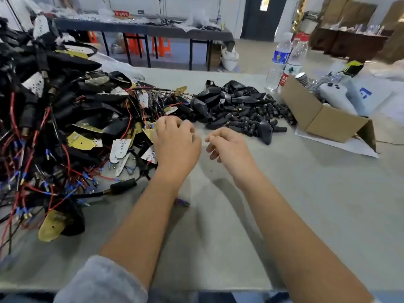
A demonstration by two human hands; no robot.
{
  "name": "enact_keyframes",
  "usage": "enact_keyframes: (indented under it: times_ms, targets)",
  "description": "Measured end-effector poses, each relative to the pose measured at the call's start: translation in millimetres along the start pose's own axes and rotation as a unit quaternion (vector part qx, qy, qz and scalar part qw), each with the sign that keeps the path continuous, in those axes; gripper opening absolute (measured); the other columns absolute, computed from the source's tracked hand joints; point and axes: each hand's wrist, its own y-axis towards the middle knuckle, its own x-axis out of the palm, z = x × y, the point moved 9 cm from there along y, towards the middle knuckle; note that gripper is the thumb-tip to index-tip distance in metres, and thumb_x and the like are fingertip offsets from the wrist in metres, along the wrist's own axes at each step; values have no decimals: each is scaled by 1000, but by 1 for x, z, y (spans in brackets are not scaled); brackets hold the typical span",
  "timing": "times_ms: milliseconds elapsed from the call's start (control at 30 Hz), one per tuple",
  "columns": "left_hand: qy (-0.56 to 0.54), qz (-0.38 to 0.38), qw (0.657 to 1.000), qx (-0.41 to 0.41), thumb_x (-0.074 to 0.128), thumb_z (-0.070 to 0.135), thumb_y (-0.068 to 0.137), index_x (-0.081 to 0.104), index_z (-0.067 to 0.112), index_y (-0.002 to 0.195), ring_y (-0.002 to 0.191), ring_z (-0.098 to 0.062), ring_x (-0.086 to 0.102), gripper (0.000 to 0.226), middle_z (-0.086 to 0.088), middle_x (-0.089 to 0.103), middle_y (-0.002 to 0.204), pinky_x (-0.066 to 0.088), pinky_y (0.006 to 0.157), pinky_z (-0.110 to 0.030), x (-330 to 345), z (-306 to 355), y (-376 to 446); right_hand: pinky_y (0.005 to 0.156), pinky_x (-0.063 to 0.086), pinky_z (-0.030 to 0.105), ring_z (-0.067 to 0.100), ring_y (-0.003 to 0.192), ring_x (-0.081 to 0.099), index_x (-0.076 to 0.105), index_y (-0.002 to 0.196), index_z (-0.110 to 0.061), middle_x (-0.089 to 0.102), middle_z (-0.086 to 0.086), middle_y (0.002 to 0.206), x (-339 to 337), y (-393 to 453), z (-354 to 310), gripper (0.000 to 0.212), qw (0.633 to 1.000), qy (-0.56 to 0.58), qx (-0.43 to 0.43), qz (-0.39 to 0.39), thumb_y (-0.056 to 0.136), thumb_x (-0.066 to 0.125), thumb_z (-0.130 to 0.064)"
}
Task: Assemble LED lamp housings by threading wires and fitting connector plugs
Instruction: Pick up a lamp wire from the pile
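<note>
Above a grey tabletop (284, 204), the left hand (177, 143) and right hand (227, 145) hover loosely curled, holding nothing; wired lamp housings (65, 119) are heaped left, black connector plugs (251, 112) piled beyond.

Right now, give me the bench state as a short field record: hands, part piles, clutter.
left hand: fingers loosely curled, nothing visibly held
right hand: fingers loosely curled, nothing visibly held
wired pile: left of the hands, black housings with red and black wires
black housings pile: beyond the hands, loose, unwired
cardboard box: right, open
water bottles: upright, behind the box
table: grey
</note>
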Motion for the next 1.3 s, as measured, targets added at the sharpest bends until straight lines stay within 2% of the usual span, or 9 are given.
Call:
enact_keyframes:
  times_ms: [133, 267, 400, 567, 833, 967, 1100, 1200, 1300]
  targets:
    - [101, -43, 993, -34, 59, 31, 87, 59, 20, 126, 142, -32, 23, 41, -15, 37, 150, 15, 115, -45, 23, -40, 15, 70, 44, 31, 15, 73, 53, 58, 80, -22, 58, -5, 76, 5, 21, 24, 18, 995, -99, 7, 22, 91, 49, -12]
    - [0, 9, 1000, 2, 62, 12, 78, 75, 22, 94, 117, -27, 53, 22, -1, 66, 118, 35, 104, -41, 11, -38, 16, 70, 44, 32, 17, 76, 56, 60, 78, -27, 60, -7, 77, -1, 32, 35, 19, 993, -112, 5, 36, 91, 50, -17]
    - [-165, 32, 985, -36, 55, 0, 83, 74, 18, 104, 93, -28, 67, 34, 0, 69, 118, 52, 88, -41, 1, -45, 15, 73, 46, 35, 17, 79, 57, 64, 85, -23, 60, -9, 76, 6, 34, 37, 15, 982, -187, -5, 20, 91, 50, -22]
    - [-322, 57, 939, -105, 45, 9, 97, 69, 24, 114, 36, -7, 36, 33, 24, 61, 60, 31, 38, -16, 1, -56, 11, 67, 44, 32, 15, 81, 57, 59, 103, -29, 61, -11, 85, 20, 28, 28, 15, 958, -282, -59, -6, 93, 48, -27]
    - [-345, 46, 937, -23, 56, 24, 86, 70, 30, 109, 87, -2, 59, 27, 16, 67, 100, 47, 81, -18, -5, -5, 1, 70, 53, 39, 13, 77, 62, 19, 150, -38, 61, -11, 99, 33, 23, 12, 82, 976, -146, -161, -34, 86, 62, -12]
    - [-326, -2, 945, 36, 62, 23, 80, 72, 22, 105, 101, -8, 60, 27, 13, 68, 102, 49, 94, -34, 6, 26, -11, 83, 54, 39, 18, 86, 64, 39, 141, -28, 63, -3, 95, 16, 27, 13, 63, 992, -6, -126, 16, 87, 60, -5]
    - [-371, -69, 924, 69, 63, 24, 80, 70, 19, 109, 110, -13, 61, 30, 6, 69, 110, 44, 100, -45, 16, 45, -20, 71, 48, 23, 10, 72, 54, 54, 121, -13, 55, 9, 84, 2, 27, 6, 41, 982, 137, -128, 33, 90, 48, 14]
    - [-343, -43, 932, 109, 54, 29, 85, 71, 24, 111, 124, -9, 50, 32, 12, 66, 120, 35, 108, -47, 8, 47, -20, 74, 48, 28, 18, 78, 58, 63, 95, -9, 60, 9, 83, 9, 28, 19, 17, 958, 286, -28, 5, 82, 58, 0]
    - [-259, -20, 962, 89, 45, 21, 90, 65, 25, 121, 136, -11, 33, 37, 13, 56, 135, 27, 113, -46, 7, 30, -11, 73, 49, 27, 17, 78, 60, 71, 87, -12, 69, 4, 79, -11, 32, 27, 4, 981, 181, -27, 69, 87, 69, -8]
